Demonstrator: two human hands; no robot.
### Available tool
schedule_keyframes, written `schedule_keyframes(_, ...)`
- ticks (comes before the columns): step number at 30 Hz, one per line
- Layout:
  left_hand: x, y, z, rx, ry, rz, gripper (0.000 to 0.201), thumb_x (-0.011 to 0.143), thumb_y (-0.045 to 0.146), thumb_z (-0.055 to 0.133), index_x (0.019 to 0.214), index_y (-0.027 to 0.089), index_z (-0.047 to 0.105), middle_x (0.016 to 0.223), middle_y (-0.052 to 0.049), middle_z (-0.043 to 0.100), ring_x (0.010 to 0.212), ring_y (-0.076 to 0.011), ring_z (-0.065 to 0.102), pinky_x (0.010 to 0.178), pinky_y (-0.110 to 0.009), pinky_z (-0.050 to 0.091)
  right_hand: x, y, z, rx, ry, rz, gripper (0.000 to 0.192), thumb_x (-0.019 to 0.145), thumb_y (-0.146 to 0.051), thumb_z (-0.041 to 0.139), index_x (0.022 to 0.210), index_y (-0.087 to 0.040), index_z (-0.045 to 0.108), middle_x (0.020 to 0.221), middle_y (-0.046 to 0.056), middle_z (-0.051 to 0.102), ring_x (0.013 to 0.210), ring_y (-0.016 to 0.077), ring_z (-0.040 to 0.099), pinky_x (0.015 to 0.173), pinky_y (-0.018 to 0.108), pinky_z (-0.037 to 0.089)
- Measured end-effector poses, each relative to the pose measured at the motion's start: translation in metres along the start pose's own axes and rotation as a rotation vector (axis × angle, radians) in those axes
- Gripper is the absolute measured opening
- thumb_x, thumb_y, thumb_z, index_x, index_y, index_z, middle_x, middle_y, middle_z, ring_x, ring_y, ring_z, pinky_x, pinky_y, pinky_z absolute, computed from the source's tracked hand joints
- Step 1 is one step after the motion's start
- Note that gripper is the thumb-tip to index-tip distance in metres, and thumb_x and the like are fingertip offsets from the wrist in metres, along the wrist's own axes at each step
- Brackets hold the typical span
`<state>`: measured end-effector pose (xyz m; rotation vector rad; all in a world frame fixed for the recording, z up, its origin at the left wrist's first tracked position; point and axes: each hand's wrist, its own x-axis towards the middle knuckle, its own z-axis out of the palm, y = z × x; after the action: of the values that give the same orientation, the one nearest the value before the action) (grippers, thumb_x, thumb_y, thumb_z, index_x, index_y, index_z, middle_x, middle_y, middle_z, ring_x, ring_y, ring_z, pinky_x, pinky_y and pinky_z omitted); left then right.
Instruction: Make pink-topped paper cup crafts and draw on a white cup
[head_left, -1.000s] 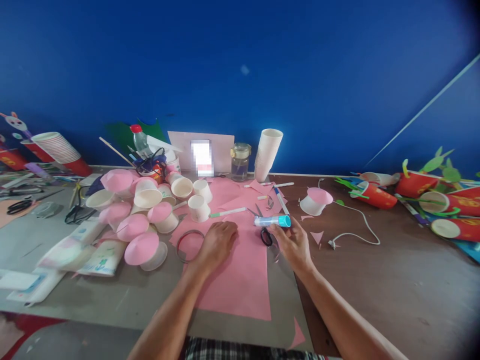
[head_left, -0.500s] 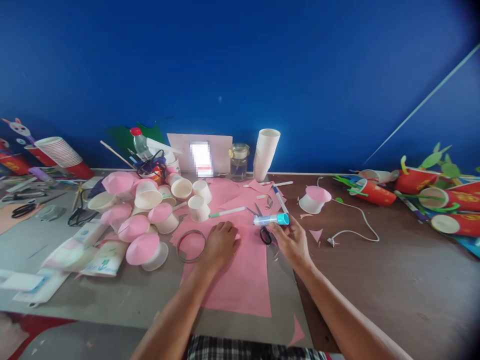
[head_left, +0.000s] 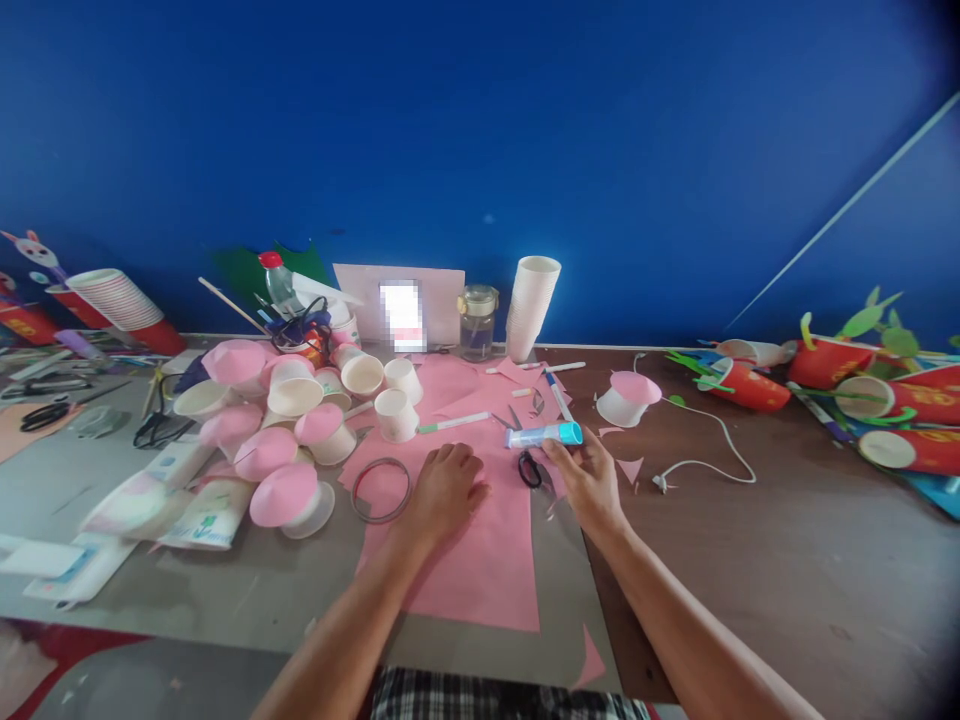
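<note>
Between the fingers and thumb of my right hand (head_left: 589, 478) is a glue stick (head_left: 529, 437) with a clear, bluish barrel and a bright blue end. It lies level, above the scissors (head_left: 531, 470). My left hand (head_left: 448, 490) rests palm down on a large sheet of pink paper (head_left: 480, 590), fingers loosely spread; what lies beneath the palm is hidden. Left of that hand a roll of tape (head_left: 381, 490) lies on its side. Farther left are several white paper cups topped with shallow pink paper cones (head_left: 285, 495).
A tall stack of white cups (head_left: 534, 305) and a glass jar (head_left: 478, 322) stand by the blue wall. To the right are a pink-topped cup (head_left: 628, 398), a white cable (head_left: 720, 462) and red cups (head_left: 750, 385). Pens and paper scraps lie around the scissors.
My left hand has shifted slightly to the right, and its fingers have spread a little. My right hand still holds the glue stick, almost unmoved.
</note>
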<state>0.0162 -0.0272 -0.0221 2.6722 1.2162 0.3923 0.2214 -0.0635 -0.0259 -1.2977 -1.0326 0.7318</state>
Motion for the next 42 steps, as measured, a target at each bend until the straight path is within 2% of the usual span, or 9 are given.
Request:
schedule_keyframes(4, 0.0, 0.003, -0.001, -0.225, 0.129, -0.049, 0.019, 0.088, 0.017, 0.044, 0.075, 0.018, 0.058, 0.079, -0.006, 0.062, 0.076, -0.0187, 0.056, 0.074, -0.033, 0.044, 0.001, -0.001, 0.001, 0.067, 0.003, 0.031, 0.028, 0.077, -0.046, 0.069, 0.08, -0.02, 0.061, 0.069, -0.001, 0.058, 0.064, 0.0154, 0.055, 0.064, 0.031, 0.051)
schedule_keyframes(10, 0.01, -0.002, -0.002, -1.304, 0.454, -0.513, 0.026, 0.081, 0.042, 0.055, 0.072, 0.019, 0.051, 0.063, 0.004, 0.05, 0.056, -0.0094, 0.047, 0.057, -0.023, 0.043, 0.006, -0.002, 0.0, 0.199, 0.12, 0.03, 0.026, 0.074, -0.043, 0.073, 0.079, -0.019, 0.061, 0.071, -0.001, 0.06, 0.065, 0.0138, 0.056, 0.065, 0.029, 0.05)
schedule_keyframes(12, 0.013, -0.004, 0.001, -1.47, 0.495, -0.611, 0.027, 0.076, 0.043, 0.061, 0.073, 0.018, 0.05, 0.063, 0.005, 0.048, 0.055, -0.0078, 0.047, 0.057, -0.022, 0.044, 0.006, -0.002, 0.0, 0.237, 0.143, 0.019, 0.024, 0.074, -0.041, 0.072, 0.079, -0.02, 0.061, 0.07, -0.001, 0.06, 0.064, 0.0132, 0.055, 0.064, 0.028, 0.049)
schedule_keyframes(16, 0.01, -0.007, 0.009, -1.175, 0.456, -0.599, 0.017, 0.075, 0.023, 0.057, 0.091, 0.018, 0.054, 0.081, 0.001, 0.058, 0.057, -0.0076, 0.05, 0.054, -0.021, 0.043, 0.005, -0.004, 0.001, 0.27, 0.13, 0.004, 0.022, 0.074, -0.038, 0.073, 0.078, -0.02, 0.061, 0.069, -0.002, 0.059, 0.065, 0.013, 0.054, 0.064, 0.027, 0.048)
schedule_keyframes(22, 0.001, -0.015, 0.003, -0.48, 0.337, -0.105, 0.034, 0.071, 0.0, 0.041, 0.089, 0.021, 0.062, 0.102, -0.004, 0.066, 0.101, -0.0193, 0.058, 0.091, -0.036, 0.047, 0.002, -0.005, 0.001, 0.182, 0.098, -0.015, 0.022, 0.075, -0.038, 0.072, 0.077, -0.019, 0.061, 0.071, -0.002, 0.059, 0.066, 0.0131, 0.054, 0.067, 0.027, 0.046)
schedule_keyframes(31, -0.01, -0.035, -0.017, -0.207, -0.213, 0.011, 0.054, 0.073, 0.003, 0.048, 0.111, 0.037, 0.067, 0.139, 0.007, 0.054, 0.14, -0.0298, 0.027, 0.115, -0.058, 0.011, -0.001, -0.006, 0.001, 0.194, 0.044, 0.01, 0.023, 0.076, -0.04, 0.072, 0.084, -0.02, 0.063, 0.071, -0.002, 0.059, 0.064, 0.013, 0.053, 0.064, 0.027, 0.047)
schedule_keyframes(34, -0.009, -0.03, -0.016, -0.148, -0.234, 0.027, 0.043, 0.079, 0.011, 0.051, 0.108, 0.037, 0.068, 0.138, 0.006, 0.054, 0.136, -0.0315, 0.033, 0.114, -0.058, 0.012, -0.002, -0.005, 0.001, 0.169, 0.037, 0.0, 0.022, 0.077, -0.04, 0.071, 0.082, -0.02, 0.062, 0.069, -0.002, 0.058, 0.064, 0.013, 0.054, 0.064, 0.026, 0.047)
schedule_keyframes(39, -0.002, -0.017, -0.016, -0.107, -0.145, 0.036, 0.026, 0.084, 0.038, 0.059, 0.106, 0.03, 0.069, 0.121, -0.005, 0.061, 0.107, -0.0279, 0.054, 0.099, -0.049, 0.038, -0.003, -0.009, 0.003, 0.091, 0.023, -0.04, 0.022, 0.078, -0.04, 0.069, 0.084, -0.019, 0.063, 0.072, 0.0, 0.061, 0.065, 0.0142, 0.055, 0.063, 0.027, 0.048)
schedule_keyframes(42, -0.001, -0.02, -0.014, -0.181, -0.069, 0.0, 0.029, 0.09, 0.028, 0.047, 0.11, 0.027, 0.068, 0.104, -0.005, 0.067, 0.092, -0.0214, 0.058, 0.089, -0.04, 0.044, -0.005, -0.013, 0.006, 0.007, 0.019, -0.068, 0.022, 0.079, -0.04, 0.066, 0.083, -0.019, 0.063, 0.071, 0.001, 0.061, 0.064, 0.0148, 0.054, 0.06, 0.026, 0.046)
